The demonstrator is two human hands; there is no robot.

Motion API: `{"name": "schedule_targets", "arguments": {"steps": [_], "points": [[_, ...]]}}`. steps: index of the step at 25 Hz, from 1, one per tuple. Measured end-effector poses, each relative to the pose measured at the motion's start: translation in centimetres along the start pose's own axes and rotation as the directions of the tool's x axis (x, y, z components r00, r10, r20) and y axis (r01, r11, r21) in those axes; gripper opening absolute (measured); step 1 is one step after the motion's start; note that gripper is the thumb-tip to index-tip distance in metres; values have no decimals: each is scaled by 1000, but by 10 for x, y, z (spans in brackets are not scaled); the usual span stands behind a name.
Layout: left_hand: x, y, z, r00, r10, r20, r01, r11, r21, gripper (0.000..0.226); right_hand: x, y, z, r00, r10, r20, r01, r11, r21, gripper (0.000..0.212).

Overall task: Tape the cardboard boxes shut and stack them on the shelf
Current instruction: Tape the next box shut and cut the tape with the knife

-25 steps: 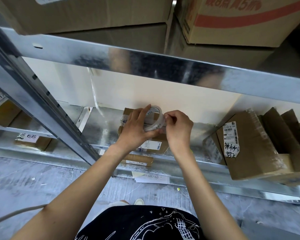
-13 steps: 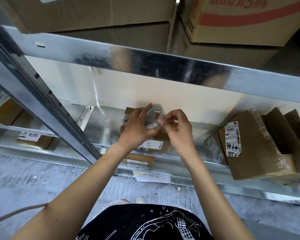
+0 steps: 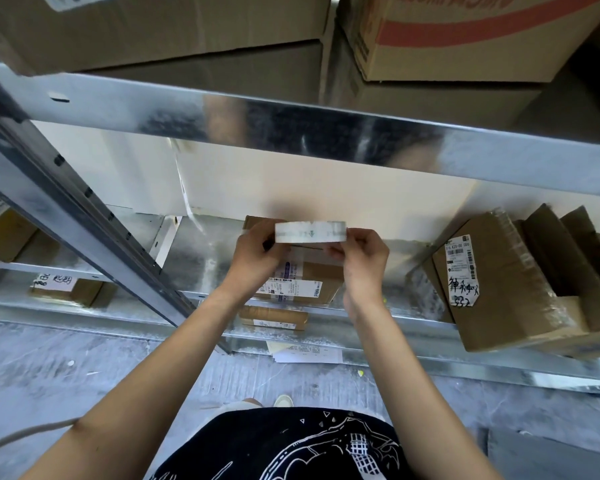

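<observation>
Cardboard box (image 3: 321, 282) on shelf (image 3: 201, 258); left hand (image 3: 257, 258), right hand (image 3: 362, 261) fingers pinching tape roll (image 3: 310, 232) above it

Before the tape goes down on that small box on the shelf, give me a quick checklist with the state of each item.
1. Tape strip pulled out between both hands: ok.
2. Left hand pinches one end: ok.
3. Right hand pinches the other end: ok.
4. Small box on the shelf below the strip: ok.
5. Box flaps closed: cannot tell, hands cover the top.
6. Strip cut from the roll: cannot tell.
</observation>
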State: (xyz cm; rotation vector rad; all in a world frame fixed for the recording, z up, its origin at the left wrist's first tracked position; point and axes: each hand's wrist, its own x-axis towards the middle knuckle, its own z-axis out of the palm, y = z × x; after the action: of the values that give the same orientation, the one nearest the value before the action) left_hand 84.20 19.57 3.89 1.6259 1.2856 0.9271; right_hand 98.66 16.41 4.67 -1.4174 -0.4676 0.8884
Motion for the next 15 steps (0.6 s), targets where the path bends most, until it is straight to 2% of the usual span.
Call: {"name": "schedule_targets", "arguments": {"steps": [2, 5, 8, 10, 12, 14, 15], "points": [[-1, 1, -2, 999, 14, 49, -14, 1000, -7, 30, 6, -2, -2, 999, 29, -41, -30, 999, -15, 12], [-1, -3, -3, 989, 18, 146, -31, 995, 91, 44, 13, 2, -2, 990, 85, -109, -90, 995, -45, 13], [-2, -5, 0, 997, 16, 82, -17, 1000, 12, 18, 7, 12, 5, 989, 143, -43, -145, 988, -57, 19], [0, -5, 1, 999, 40, -1, -40, 996, 77, 8, 0, 16, 6, 986, 164, -7, -164, 985, -50, 16], [2, -7, 2, 997, 76, -19, -72, 981, 181, 9, 1, 13, -1, 995, 64, -75, -77, 981, -177, 14], [3, -8, 1, 997, 75, -35, -66, 976, 206, 9, 9, 7, -12, 991, -66, -119, 20, 937, -349, 15], [3, -8, 0, 996, 76, -43, -66, 975, 212, 10, 13, 4, -17, 990, -68, -123, 17, 926, -377, 16]]}}
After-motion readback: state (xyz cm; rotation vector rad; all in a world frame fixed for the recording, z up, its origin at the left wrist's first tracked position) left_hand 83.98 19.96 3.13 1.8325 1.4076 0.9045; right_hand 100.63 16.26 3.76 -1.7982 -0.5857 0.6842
